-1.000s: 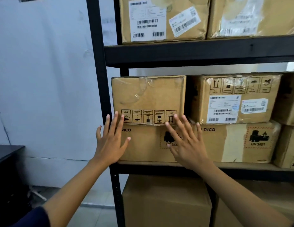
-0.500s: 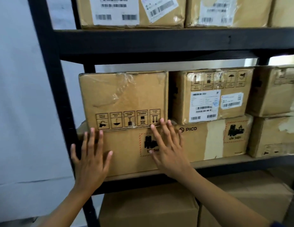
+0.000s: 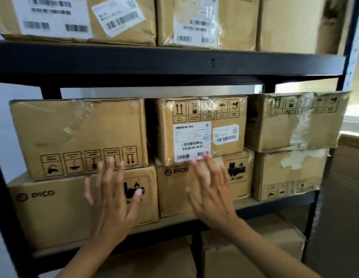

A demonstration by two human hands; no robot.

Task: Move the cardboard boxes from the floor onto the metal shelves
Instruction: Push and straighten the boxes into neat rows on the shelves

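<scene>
Cardboard boxes are sitting on the middle level of the metal shelves (image 3: 174,63), six of them in three stacks of two. At the left, a box with handling symbols (image 3: 78,135) is lying on top of a PICO box (image 3: 54,209). In the middle, a labelled box (image 3: 200,129) carrying two white barcode stickers is resting on a second PICO box (image 3: 174,189). At the right, a taped box (image 3: 294,121) is sitting on a torn box (image 3: 288,173).

Both hands are raised in front of the lower row, fingers spread apart and gripping nothing. The left hand (image 3: 112,199) is hovering over the hazard mark on the left PICO box; the right hand (image 3: 212,189) is covering the front of the middle PICO box, its fingertips reaching the lower edge of the labelled box. Motion blur is making it impossible to tell whether either palm is touching cardboard.

Three more boxes are showing on the upper level (image 3: 122,19), and two below (image 3: 254,247).
</scene>
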